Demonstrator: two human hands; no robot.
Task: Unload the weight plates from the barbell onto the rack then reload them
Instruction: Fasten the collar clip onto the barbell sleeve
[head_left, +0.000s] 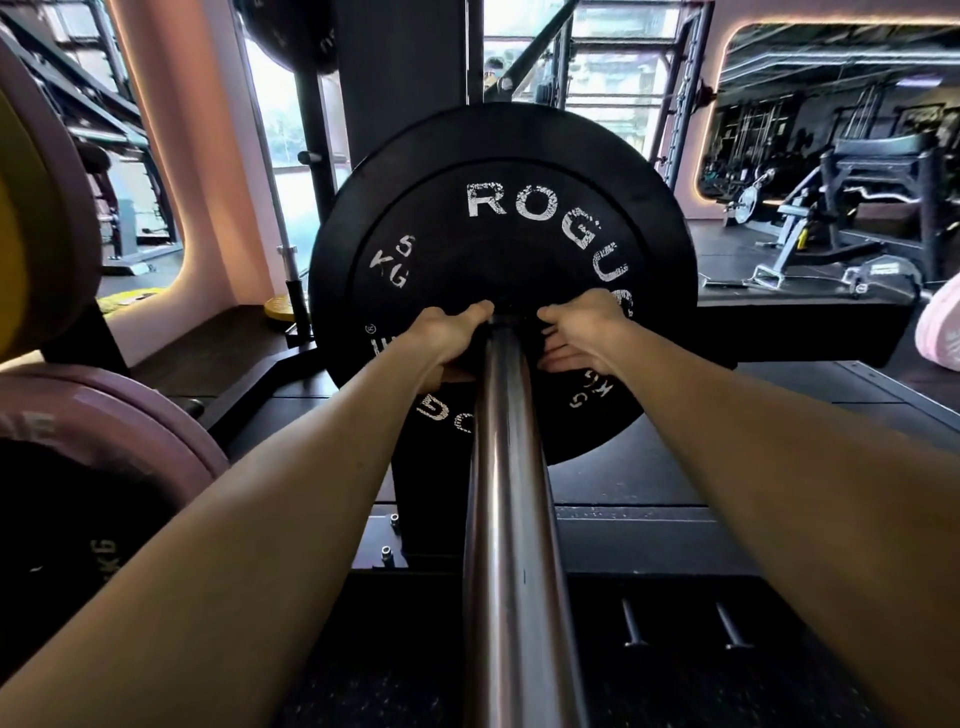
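A black 5 kg weight plate (498, 228) with worn white lettering sits on the steel barbell sleeve (506, 493), which runs from the bottom of the view up to the plate's centre hole. My left hand (447, 338) lies flat against the plate's face just left of the sleeve. My right hand (582, 332) presses the face just right of it, fingers straight and spread. Both palms touch the plate near its hub. Behind the plate stands the dark rack upright (400, 78).
A pink plate (130, 415) and a yellow-and-pink plate (31, 218) hang on rack pegs at the left. A yellow disc (283, 312) lies on the floor by a vertical bar. Gym machines (857, 208) stand at the back right. A pink shoe (940, 332) shows at the right edge.
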